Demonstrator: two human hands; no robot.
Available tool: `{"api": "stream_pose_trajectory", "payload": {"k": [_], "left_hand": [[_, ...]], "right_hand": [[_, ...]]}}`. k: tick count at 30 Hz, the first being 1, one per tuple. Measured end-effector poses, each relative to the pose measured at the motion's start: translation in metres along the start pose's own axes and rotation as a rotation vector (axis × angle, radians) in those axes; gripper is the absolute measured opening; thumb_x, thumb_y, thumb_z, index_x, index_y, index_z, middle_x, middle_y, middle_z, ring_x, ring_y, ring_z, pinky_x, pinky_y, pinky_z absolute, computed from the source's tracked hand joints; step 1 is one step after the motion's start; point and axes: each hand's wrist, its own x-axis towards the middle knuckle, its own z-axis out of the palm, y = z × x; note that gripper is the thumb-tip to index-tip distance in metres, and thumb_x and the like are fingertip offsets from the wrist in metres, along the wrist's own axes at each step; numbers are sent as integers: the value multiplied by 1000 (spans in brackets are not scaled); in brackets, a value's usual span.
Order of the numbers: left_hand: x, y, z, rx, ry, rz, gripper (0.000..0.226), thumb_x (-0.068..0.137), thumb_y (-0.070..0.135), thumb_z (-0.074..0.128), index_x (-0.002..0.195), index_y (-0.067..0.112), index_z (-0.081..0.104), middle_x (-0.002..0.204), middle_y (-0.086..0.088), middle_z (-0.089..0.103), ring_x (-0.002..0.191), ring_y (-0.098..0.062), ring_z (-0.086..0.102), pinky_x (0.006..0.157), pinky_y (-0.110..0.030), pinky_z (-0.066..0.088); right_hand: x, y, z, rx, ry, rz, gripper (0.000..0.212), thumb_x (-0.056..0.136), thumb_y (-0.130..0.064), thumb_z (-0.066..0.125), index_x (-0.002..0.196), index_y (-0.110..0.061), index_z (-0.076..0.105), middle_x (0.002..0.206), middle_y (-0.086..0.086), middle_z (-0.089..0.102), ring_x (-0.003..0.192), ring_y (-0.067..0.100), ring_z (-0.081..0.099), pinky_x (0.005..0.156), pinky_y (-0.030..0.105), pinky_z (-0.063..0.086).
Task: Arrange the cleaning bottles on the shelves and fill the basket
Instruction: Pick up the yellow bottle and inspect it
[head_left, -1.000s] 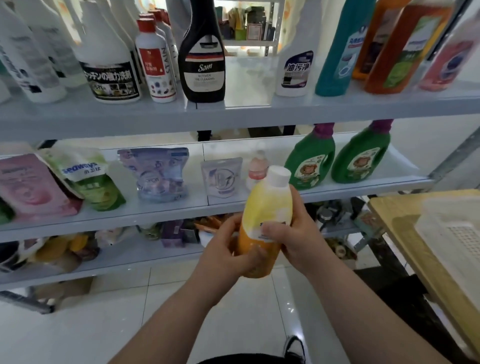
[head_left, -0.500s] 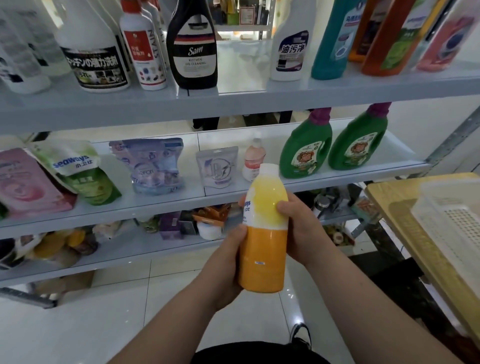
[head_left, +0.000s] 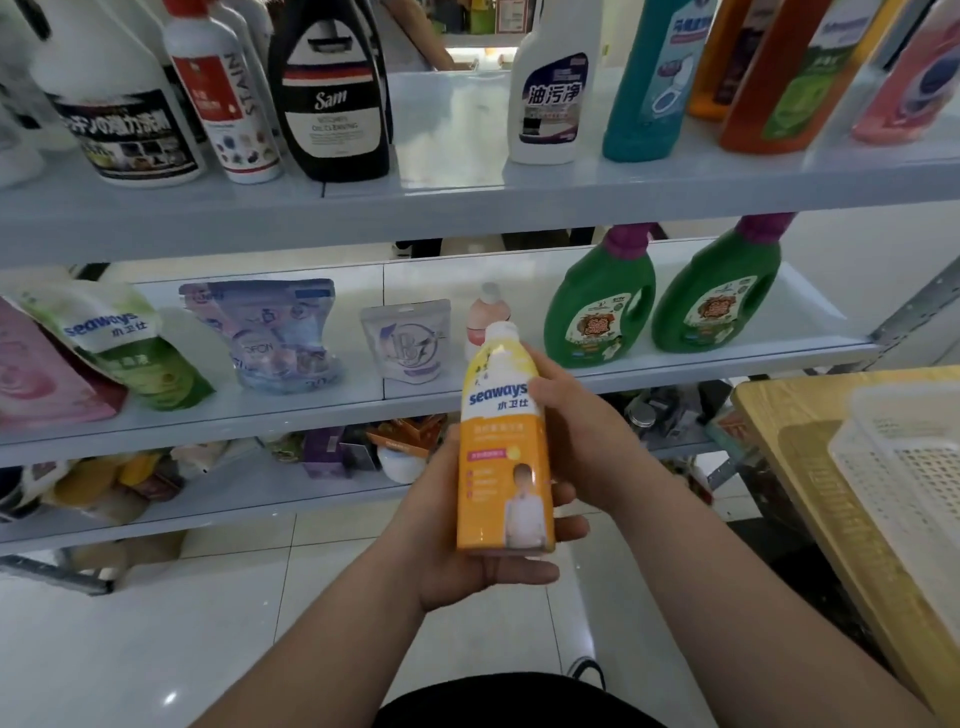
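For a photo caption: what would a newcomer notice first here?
The yellow-and-orange plastic bottle with white cap, held at centre by left hand and right hand. Behind, two green plastic jugs with purple caps stand on the middle shelf; a white perforated plastic basket sits on the wooden table, far right.

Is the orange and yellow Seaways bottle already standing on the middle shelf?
No, the Seaways bottle is held by the left hand and the right hand in front of the middle shelf, not on it.

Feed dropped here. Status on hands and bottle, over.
Left hand grips yellow-orange bottle near base, right hand higher up. Bottle upright, in the air before middle shelf. Small pink bottle stands behind it.
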Motion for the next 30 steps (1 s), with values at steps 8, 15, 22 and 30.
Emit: {"api": "stream_pose_trajectory", "payload": {"k": [8,15,22,30], "left_hand": [[22,5,24,-79,-36,-18,86,76,72,53,120,2,73,110,-23,70,94,-46,72,46,-48,60],[47,2,33,-26,124,42,83,76,72,56,134,14,61,121,-18,72,95,-43,73,54,-34,57],[53,5,19,662,448,434,87,56,51,93,127,47,43,128,7,62,113,-18,63,88,-41,58],[28,16,-30,1479,812,824,93,59,48,93,134,45,39,122,16,50,109,-12,53,82,-32,50]], "right_hand": [[14,-11,-36,-164,139,71,94,57,-71,82,139,-38,51,125,6,70,101,25,76,83,47,63],[13,-24,-49,-201,46,94,62,81,-54,67,140,-37,53,124,5,70,97,21,74,67,36,62],[5,-29,-41,-351,-120,-24,78,84,-35,69,153,-45,34,137,-8,61,121,17,64,100,42,57],[-13,-45,-18,-1068,175,-363,43,93,-72,43,93,-30,52,79,-7,58,71,9,55,61,35,47]]}}
